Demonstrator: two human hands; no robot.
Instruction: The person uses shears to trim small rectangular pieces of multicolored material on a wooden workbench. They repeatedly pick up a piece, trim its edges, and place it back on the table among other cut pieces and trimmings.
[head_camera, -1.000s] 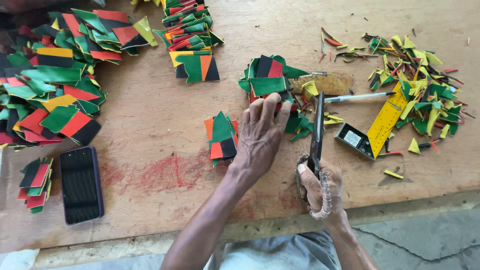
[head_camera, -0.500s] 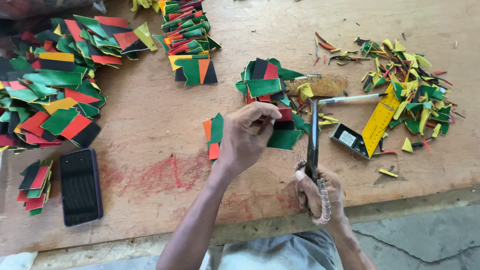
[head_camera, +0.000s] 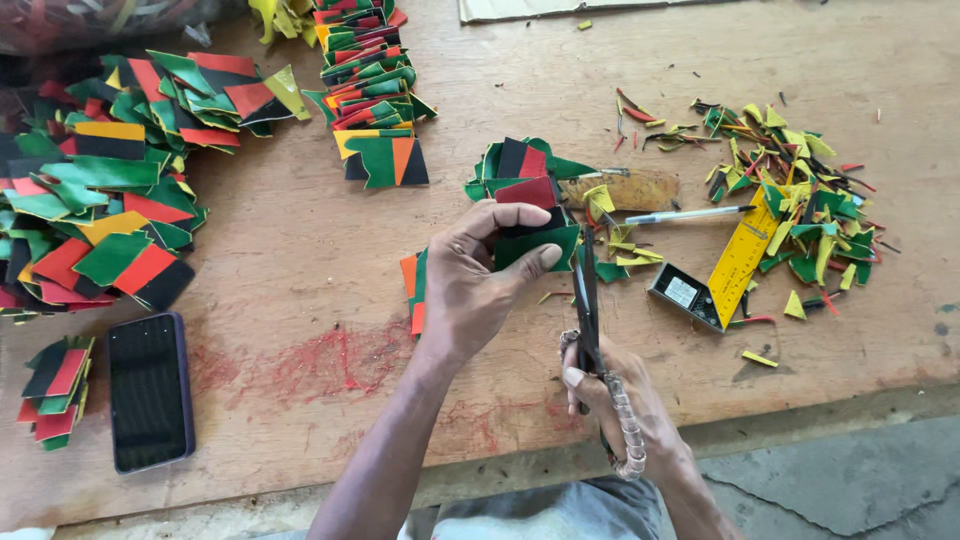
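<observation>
Above the wooden table (head_camera: 300, 250), head view:
Left hand (head_camera: 478, 285): you are pinching a green, red and black fabric piece (head_camera: 535, 225) between thumb and fingers.
Right hand (head_camera: 620, 410): you are gripping scissors (head_camera: 586, 300), fingers clenched through the handles.
Relation: the piece is lying just left of the blades, whose long axis is running away from you; blade tips are touching its right edge.
Nearby: scrap pile (head_camera: 790, 190), yellow ruler (head_camera: 742, 255), phone (head_camera: 148, 390).

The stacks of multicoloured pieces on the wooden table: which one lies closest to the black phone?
The small stack of red, green and black pieces at the table's near left edge, immediately left of the black phone; the others lie farther up.
</observation>
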